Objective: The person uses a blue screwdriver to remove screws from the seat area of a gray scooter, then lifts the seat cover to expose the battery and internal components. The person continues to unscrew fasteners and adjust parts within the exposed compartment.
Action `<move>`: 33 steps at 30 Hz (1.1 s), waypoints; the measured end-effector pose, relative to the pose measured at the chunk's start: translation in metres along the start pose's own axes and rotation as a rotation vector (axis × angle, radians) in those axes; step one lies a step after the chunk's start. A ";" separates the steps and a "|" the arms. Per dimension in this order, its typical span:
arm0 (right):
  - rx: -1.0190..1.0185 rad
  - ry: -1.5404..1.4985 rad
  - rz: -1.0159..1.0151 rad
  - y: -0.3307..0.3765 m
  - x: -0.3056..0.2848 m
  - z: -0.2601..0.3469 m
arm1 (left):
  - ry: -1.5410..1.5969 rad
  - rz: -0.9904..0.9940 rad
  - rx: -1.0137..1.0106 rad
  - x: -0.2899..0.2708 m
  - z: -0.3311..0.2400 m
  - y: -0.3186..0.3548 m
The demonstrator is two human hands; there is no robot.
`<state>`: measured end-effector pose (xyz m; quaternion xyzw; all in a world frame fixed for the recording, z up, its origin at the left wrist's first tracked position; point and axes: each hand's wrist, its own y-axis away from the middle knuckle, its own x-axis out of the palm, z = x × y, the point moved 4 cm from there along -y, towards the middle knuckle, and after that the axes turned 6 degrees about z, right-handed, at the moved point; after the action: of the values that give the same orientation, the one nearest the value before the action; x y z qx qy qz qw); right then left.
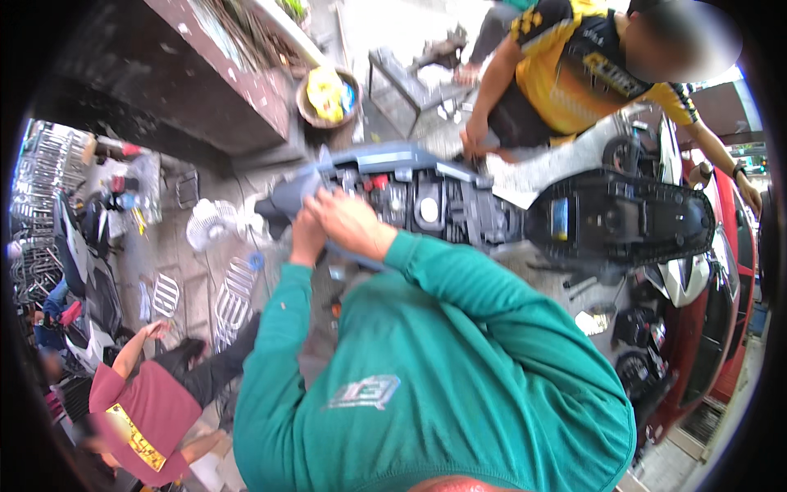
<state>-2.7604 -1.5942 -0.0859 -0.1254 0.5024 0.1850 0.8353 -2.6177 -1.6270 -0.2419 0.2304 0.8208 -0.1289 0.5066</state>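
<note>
A partly stripped scooter (pixel 429 211) lies across the view in front of me, its inner frame and parts exposed. Both my hands meet at its left end, over the dark grey body piece (pixel 288 197). My left hand (pixel 307 238) is closed there, its fingertips partly covered by the other hand. Bent fingers of my right hand (pixel 351 221) press down beside it; whatever they pinch is hidden. A blue-grey side panel (pixel 385 154) runs along the scooter's far side. To the right, the black seat (pixel 619 217) shows its underside.
Across the scooter, a person in a yellow and black shirt (pixel 566 82) has one hand near the side panel. Another person in a maroon shirt (pixel 147 410) is at lower left. Around stand a white fan (pixel 215 223), a basket (pixel 352 115), a metal stool (pixel 410 94) and a red car (pixel 705 328).
</note>
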 end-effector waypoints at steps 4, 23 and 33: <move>-0.119 -0.218 0.038 0.000 0.000 -0.012 | -0.100 0.030 -0.020 -0.014 -0.024 0.009; -0.009 -0.067 0.107 -0.010 0.000 -0.040 | 0.118 -0.113 -0.257 -0.018 -0.029 0.008; -0.229 0.081 0.065 -0.010 -0.014 -0.031 | -0.203 -0.003 0.016 -0.001 -0.016 0.003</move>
<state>-2.7866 -1.6175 -0.0874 -0.2109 0.5150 0.2627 0.7882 -2.6284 -1.6172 -0.2337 0.2188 0.7647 -0.1587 0.5850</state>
